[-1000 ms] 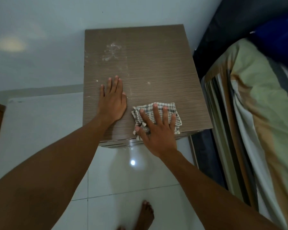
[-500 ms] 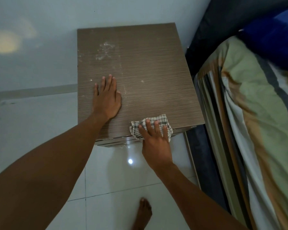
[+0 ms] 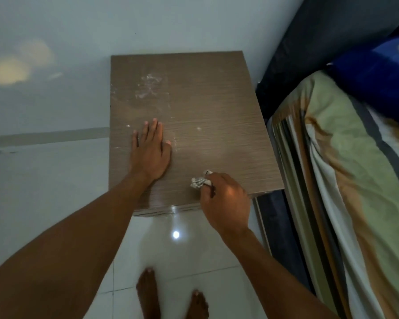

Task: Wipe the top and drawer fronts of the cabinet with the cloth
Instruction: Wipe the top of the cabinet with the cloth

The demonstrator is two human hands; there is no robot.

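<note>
Gripping the cloth in a tight bunch, the right hand sits at the near edge of the cabinet top, right of centre. Its fingers are curled round the fabric, and only a small checked wad shows at the hand's left side, touching the surface. The left hand lies flat on the top further left, fingers straight and close together, thumb out to the right, holding nothing. White smears mark the far-left part of the top, with smaller specks near the left hand's fingertips. Of the drawer fronts only a thin strip shows below the near edge, so their condition cannot be told. Assessment: far portion of the top unwiped, fronts not yet begun. Risks noted. First, the bunched cloth offers little contact area, so a pass may leave streaks or miss strips between strokes. Second, the patch under the left palm could go uncleaned unless that hand shifts. Third, residue drawn toward the near edge may drop onto the glossy tiled floor by the bare feet. Fourth, a wide stroke rightward could bring the soiled cloth against the bedding, which lies just beside the cabinet.
</note>
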